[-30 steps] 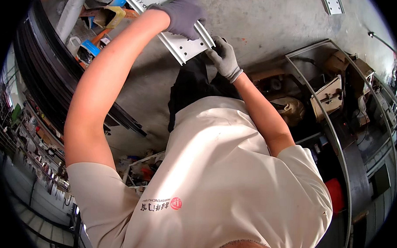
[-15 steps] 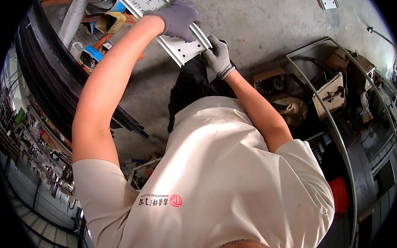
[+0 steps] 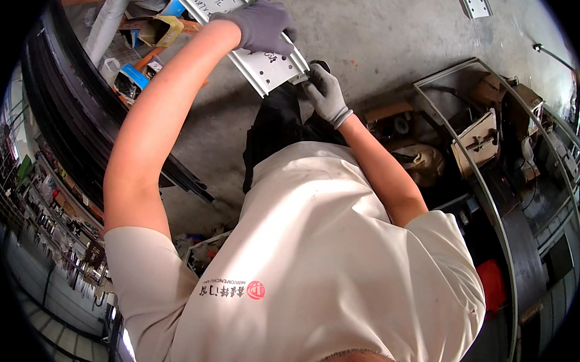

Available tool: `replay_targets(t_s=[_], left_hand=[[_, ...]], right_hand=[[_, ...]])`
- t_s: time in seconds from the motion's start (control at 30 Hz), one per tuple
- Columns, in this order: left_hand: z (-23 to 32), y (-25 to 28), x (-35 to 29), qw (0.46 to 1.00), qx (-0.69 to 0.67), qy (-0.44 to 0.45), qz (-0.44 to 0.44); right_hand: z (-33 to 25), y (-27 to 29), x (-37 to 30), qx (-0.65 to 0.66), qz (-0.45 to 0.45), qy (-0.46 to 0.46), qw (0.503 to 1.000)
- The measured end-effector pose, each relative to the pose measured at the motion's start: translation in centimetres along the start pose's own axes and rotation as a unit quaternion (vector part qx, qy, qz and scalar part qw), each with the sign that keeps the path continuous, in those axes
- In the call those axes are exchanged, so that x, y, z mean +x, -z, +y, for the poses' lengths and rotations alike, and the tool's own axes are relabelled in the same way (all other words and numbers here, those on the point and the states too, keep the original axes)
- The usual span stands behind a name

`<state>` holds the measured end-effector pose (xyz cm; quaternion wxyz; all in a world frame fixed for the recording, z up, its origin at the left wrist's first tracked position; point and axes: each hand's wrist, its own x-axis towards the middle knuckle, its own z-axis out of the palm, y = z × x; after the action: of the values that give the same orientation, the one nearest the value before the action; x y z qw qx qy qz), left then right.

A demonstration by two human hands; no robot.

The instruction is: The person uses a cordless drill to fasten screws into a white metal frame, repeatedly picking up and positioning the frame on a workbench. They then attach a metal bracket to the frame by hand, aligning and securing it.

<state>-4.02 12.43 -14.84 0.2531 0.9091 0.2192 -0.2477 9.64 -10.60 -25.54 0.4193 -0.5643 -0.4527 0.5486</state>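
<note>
A white metal profile (image 3: 280,71), with raised rails along its edges, small dark holes near its end and handwriting on its face, runs from the top edge toward my legs. My left hand (image 3: 262,28), in a dark grey glove, is closed over the profile's right rail with its fingers on the face. At the near right corner, my right hand (image 3: 326,96) in a light grey glove has thumb and fingers pinched together. They meet a small metallic piece (image 3: 298,79) at the profile's end; its kind is too small to make out.
Long dark profiles (image 3: 69,109) lie stacked on the left. Beside them are an orange frame and a blue-and-white box (image 3: 132,77). On the right a metal frame (image 3: 442,119) stands around cartons and a sack (image 3: 425,161). Another holed white profile (image 3: 476,5) shows at the top right.
My right hand has shifted slightly right and down, and the small metallic piece at the profile's corner now shows. My left hand keeps its hold, nearly still.
</note>
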Motion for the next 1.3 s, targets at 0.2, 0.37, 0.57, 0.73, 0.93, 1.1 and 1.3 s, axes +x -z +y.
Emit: replay_targets(t_s=[0.2,0.37,0.57,0.73,0.93,1.1,1.3], left_hand=[[0.2,-1.5,-4.4,0.883,-0.19,-0.016,0.429],[2.9,-8.7,-8.8,0.598,-0.453,0.187,0.635],[3.5,-19.3,-7.8,0.498,-0.565,0.261,0.604],[4.5,-19.3,-7.4,0.467,-0.699,0.272,0.468],[7.7,-16.8,-6.3,0.423,-0.723,0.296,0.459],[10.2,-17.6,-5.1,0.35,-0.729,0.381,0.448],[11.0,-15.9,-4.3,0.344,-0.702,0.44,0.441]], right_hand=[[-1.9,2.1,-1.2,-0.115,0.018,0.054,0.992],[-3.9,6.5,-2.8,-0.142,0.073,-0.037,0.986],[-10.3,11.8,0.6,-0.258,0.162,0.012,0.952],[-19.8,16.6,12.9,-0.368,0.154,0.162,0.903],[-28.0,22.2,39.7,-0.559,0.057,0.31,0.767],[-29.3,24.3,57.5,-0.795,-0.002,0.192,0.576],[-26.5,25.6,66.0,-0.797,-0.121,0.124,0.578]])
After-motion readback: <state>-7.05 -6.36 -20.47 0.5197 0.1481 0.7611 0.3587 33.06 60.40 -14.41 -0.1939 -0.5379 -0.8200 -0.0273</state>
